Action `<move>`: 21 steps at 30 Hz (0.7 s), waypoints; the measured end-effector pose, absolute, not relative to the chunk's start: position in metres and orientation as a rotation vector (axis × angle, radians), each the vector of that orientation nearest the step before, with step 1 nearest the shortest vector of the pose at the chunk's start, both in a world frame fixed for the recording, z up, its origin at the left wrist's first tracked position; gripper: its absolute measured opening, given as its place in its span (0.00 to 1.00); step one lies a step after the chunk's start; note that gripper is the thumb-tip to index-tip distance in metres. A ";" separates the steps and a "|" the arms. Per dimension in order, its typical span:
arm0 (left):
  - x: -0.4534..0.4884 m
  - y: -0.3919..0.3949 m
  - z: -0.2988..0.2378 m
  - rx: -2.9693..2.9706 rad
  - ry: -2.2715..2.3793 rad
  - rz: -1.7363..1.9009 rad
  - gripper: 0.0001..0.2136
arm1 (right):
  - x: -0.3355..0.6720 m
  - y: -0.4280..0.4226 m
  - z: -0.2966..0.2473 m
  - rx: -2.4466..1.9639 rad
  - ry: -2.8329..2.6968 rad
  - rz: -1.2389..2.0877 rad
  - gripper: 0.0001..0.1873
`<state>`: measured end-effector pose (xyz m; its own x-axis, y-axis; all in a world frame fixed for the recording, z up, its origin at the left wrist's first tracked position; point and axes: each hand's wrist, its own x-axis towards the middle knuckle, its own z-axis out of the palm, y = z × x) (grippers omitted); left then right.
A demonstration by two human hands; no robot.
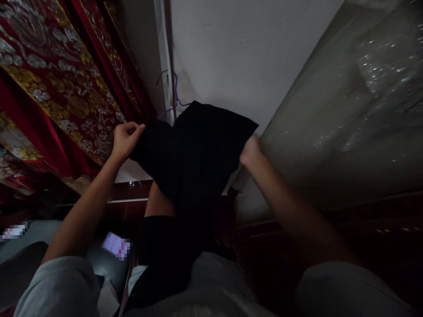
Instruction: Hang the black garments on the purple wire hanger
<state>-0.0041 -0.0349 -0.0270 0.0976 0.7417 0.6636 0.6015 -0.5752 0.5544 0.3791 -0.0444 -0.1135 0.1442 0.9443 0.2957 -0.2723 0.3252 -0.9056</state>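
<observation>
A black garment (194, 154) hangs spread out in front of me, held up between both hands. My left hand (124, 140) pinches its left edge with the fingers curled closed. At the garment's right edge my right hand (250, 152) is closed, slightly blurred, its fingers tucked behind the cloth. A purple clothes hanger (175, 103) shows just above and behind the garment, against a white wall. The lower part of the garment drops towards my lap, where more dark cloth lies.
Red and gold embroidered fabric (59, 83) hangs at left. A large grey plastic-wrapped slab (346, 119) leans at right. A lit phone (114, 244) lies at lower left on a grey seat. Dark wooden furniture (132, 198) stands below the wall.
</observation>
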 end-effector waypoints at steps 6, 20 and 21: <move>0.024 -0.045 -0.014 2.532 1.326 1.413 0.10 | 0.408 -0.047 -0.074 -0.833 -1.024 1.092 0.19; 0.073 -0.089 0.020 1.919 0.938 1.473 0.12 | 0.340 -0.148 -0.041 -0.847 -1.090 0.601 0.21; 0.073 -0.094 0.024 1.748 0.903 1.448 0.13 | 0.327 -0.169 -0.034 -0.865 -1.277 0.514 0.17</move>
<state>0.0734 -0.0936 0.0238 0.1383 0.8482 0.5112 0.0861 -0.5245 0.8470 0.3275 -0.1685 -0.0345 0.2440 0.7565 0.6068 0.1251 0.5959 -0.7932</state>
